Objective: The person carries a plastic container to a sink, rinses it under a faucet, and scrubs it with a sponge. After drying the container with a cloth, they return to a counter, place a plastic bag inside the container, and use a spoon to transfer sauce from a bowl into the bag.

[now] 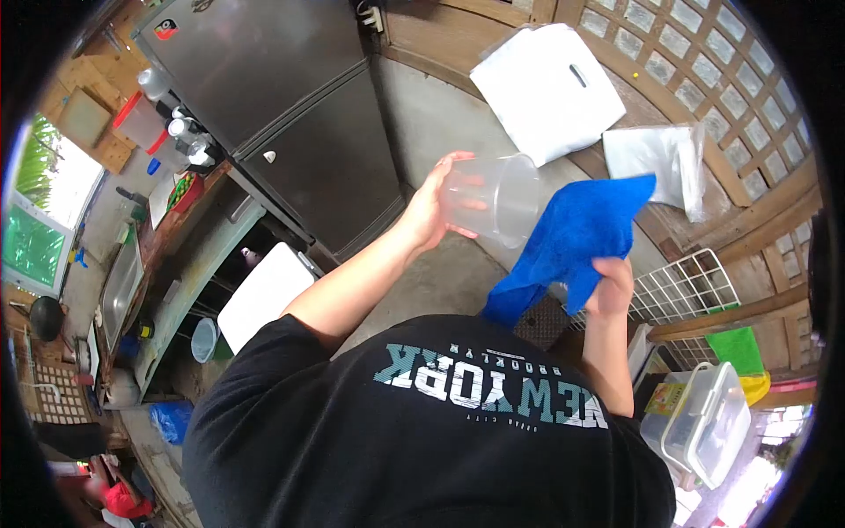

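My left hand is wrapped round the base end of a clear plastic tub. The tub lies on its side in the air, its wide end pointing right. In my right hand is a blue cloth, bunched between thumb and fingers. One corner of the cloth sticks up to the right, and the rest hangs down toward my shirt. The cloth is close beside the tub's wide end.
A grey refrigerator stands ahead on the left, near a wooden counter with a sink. White plastic bags hang on the wall ahead. At right are a white wire rack and a clear lidded box.
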